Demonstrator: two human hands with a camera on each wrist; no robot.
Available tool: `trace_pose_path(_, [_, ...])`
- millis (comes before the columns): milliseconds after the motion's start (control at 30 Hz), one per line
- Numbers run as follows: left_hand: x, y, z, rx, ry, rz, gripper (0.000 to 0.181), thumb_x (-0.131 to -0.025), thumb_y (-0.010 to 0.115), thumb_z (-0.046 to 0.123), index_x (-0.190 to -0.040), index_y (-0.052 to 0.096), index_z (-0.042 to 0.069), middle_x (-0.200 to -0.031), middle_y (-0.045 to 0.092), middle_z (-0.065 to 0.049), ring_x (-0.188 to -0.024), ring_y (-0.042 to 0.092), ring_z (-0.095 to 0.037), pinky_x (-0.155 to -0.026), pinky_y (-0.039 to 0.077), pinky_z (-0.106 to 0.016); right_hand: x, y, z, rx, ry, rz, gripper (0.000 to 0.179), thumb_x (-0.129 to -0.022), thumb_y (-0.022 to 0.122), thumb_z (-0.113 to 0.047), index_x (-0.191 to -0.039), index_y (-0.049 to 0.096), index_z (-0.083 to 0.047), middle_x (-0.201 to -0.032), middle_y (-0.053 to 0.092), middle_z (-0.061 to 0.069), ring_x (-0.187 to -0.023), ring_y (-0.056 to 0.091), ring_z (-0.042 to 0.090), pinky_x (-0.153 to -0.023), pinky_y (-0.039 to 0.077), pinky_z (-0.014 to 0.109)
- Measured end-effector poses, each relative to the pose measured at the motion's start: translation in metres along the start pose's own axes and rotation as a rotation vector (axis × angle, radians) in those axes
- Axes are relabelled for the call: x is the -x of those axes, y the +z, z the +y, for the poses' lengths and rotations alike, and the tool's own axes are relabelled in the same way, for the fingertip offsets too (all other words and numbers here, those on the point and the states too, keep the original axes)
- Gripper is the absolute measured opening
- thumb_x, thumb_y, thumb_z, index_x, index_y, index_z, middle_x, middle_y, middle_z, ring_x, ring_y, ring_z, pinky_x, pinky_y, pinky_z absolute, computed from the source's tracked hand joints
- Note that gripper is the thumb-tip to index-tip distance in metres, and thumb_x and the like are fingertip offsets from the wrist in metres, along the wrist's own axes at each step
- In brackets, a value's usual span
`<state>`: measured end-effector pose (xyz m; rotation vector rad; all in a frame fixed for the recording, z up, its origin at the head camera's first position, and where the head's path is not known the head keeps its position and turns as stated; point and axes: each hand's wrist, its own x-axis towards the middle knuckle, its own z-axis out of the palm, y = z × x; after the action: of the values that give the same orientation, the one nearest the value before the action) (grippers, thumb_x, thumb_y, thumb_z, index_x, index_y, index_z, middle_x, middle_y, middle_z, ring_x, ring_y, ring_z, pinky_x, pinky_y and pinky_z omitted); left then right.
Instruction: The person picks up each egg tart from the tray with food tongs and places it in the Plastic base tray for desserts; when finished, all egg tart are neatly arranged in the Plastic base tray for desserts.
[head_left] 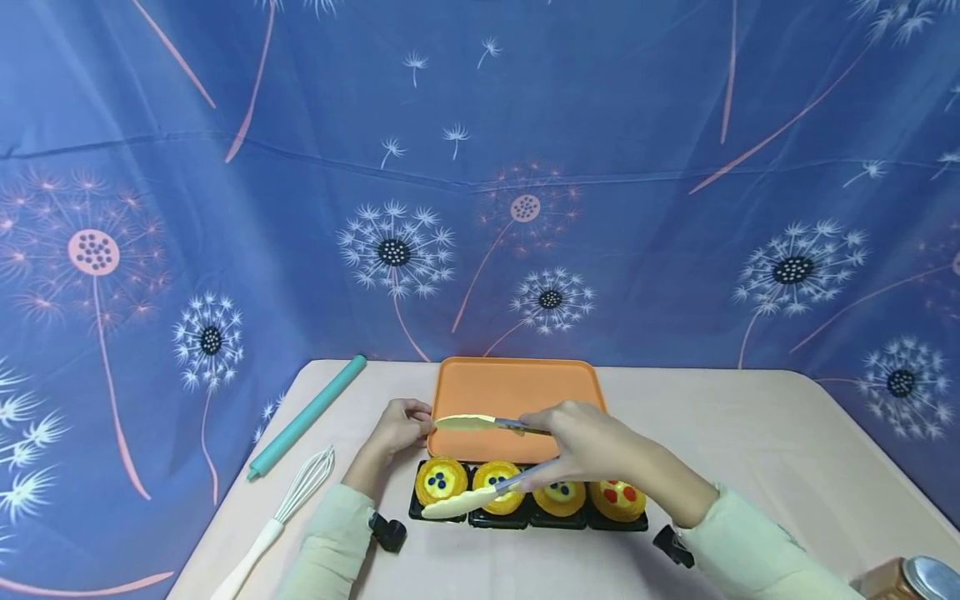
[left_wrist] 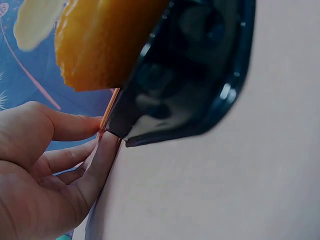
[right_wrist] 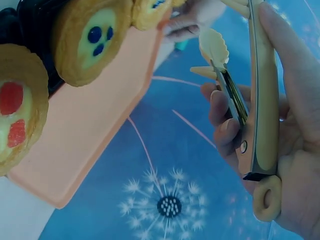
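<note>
My right hand (head_left: 588, 435) grips a pair of tongs (head_left: 459, 503) with cream scalloped tips and metal arms. The tongs stand spread, with no food between their tips. In the head view, one tip overlaps the orange tray (head_left: 517, 390) and the other the front of the leftmost egg tarts. My left hand (head_left: 396, 431) pinches the tray's left edge between thumb and fingers. Several tarts sit in a black compartmented holder (head_left: 498, 520) along the tray's near side. Blue dots top a tart (head_left: 441, 481) at the left; red pieces top the rightmost tart (head_left: 618, 500).
On the left of the table lie a teal rolling pin (head_left: 307, 418) and a white-handled whisk (head_left: 258, 546). A jar with a metal lid (head_left: 932, 577) stands at the front right corner. Blue dandelion-print cloth (head_left: 637, 250) hangs behind the table.
</note>
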<state>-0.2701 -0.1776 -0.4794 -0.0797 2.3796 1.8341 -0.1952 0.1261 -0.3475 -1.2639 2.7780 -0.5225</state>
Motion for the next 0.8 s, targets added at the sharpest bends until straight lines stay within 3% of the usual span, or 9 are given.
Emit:
trace_pose_path(67, [0.0, 0.0, 0.0, 0.001, 0.0, -0.001, 0.025, -0.085, 0.066, -0.009, -0.109, 0.062, -0.011, -0.09, 0.061, -0.014, -0.066, 0.062, -0.018, -0.057, 0.06, -0.031, 0.009, -0.004, 0.001, -0.028, 0.032, 0.029, 0.085, -0.077, 0.073, -0.065, -0.129, 0.063, 0.001, -0.097, 0.073, 0.003, -0.067, 0.065, 0.01, -0.062, 0.056, 0.026])
trace_pose_path(133, [-0.001, 0.001, 0.001, 0.001, -0.001, -0.003, 0.026, -0.085, 0.067, -0.008, -0.11, 0.062, -0.011, -0.09, 0.061, -0.014, -0.067, 0.062, -0.018, -0.057, 0.06, -0.032, 0.02, -0.008, 0.004, -0.054, 0.074, 0.068, 0.084, -0.075, 0.075, -0.064, -0.129, 0.064, -0.001, -0.075, 0.066, -0.005, -0.05, 0.047, 0.002, -0.048, 0.044, 0.02])
trace_pose_path(200, [-0.001, 0.001, 0.0, 0.001, -0.001, -0.006, 0.026, -0.085, 0.066, -0.008, -0.11, 0.062, -0.011, -0.09, 0.061, -0.014, -0.068, 0.062, -0.018, -0.057, 0.06, -0.032, 0.031, -0.01, 0.008, -0.095, 0.115, 0.109, 0.084, -0.074, 0.077, -0.062, -0.129, 0.064, -0.001, -0.062, 0.052, -0.01, -0.044, 0.029, 0.001, -0.041, 0.03, 0.02])
trace_pose_path(233, [-0.001, 0.001, 0.0, -0.001, 0.0, -0.006, 0.026, -0.085, 0.066, -0.008, -0.11, 0.061, -0.011, -0.09, 0.06, -0.014, -0.069, 0.062, -0.018, -0.057, 0.06, -0.032, 0.037, -0.012, 0.01, -0.104, 0.13, 0.131, 0.083, -0.074, 0.078, -0.062, -0.129, 0.064, -0.001, -0.059, 0.045, -0.012, -0.045, 0.029, 0.0, -0.041, 0.029, 0.019])
trace_pose_path(567, [0.001, 0.001, -0.003, -0.002, -0.006, 0.005, 0.027, -0.084, 0.065, -0.009, -0.11, 0.061, -0.011, -0.089, 0.059, -0.013, -0.069, 0.06, -0.019, -0.057, 0.059, -0.031, 0.095, -0.01, 0.039, -0.116, 0.303, 0.34, 0.078, -0.073, 0.085, -0.048, -0.13, 0.063, 0.001, -0.062, 0.044, -0.013, -0.052, 0.035, 0.002, -0.044, 0.031, 0.021])
trace_pose_path(800, [0.0, 0.001, -0.002, -0.003, 0.005, 0.009, 0.026, -0.084, 0.065, -0.009, -0.11, 0.062, -0.011, -0.09, 0.059, -0.014, -0.069, 0.06, -0.019, -0.056, 0.059, -0.031, 0.129, -0.004, 0.069, -0.013, 0.483, 0.524, 0.065, -0.076, 0.086, -0.041, -0.124, 0.067, -0.003, -0.062, 0.052, -0.008, -0.052, 0.041, 0.008, -0.044, 0.033, 0.025])
